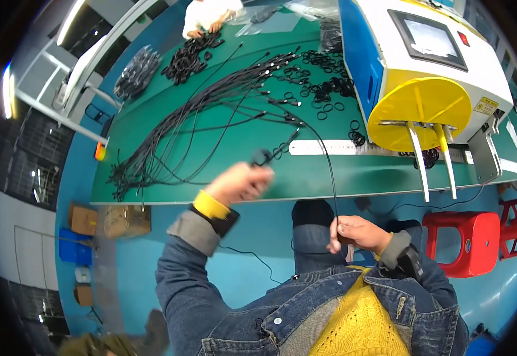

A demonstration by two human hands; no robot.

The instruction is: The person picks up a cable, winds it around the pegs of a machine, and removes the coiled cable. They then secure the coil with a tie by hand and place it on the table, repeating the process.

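Note:
My right hand [359, 232] is closed on a black cable [331, 172] in front of the table edge. From that hand the cable rises over the edge and arcs back towards a spread bundle of black cables [193, 110] on the green table. My left hand [240, 183] is over the table's front edge, its fingers curled and smeared by motion. A blurred dark thing [261, 157] shows at its fingertips; I cannot make out its kind. Just beyond lie a metal ruler [320, 148] and several small black rings [325, 111].
A white and blue machine [383, 65] with a yellow disc [418, 110] and two metal prongs stands at the right. A co-worker [202, 18] handles a pile of black coils [184, 62] at the far side. Red stools [469, 243] stand at the right, cardboard boxes [128, 221] at the left.

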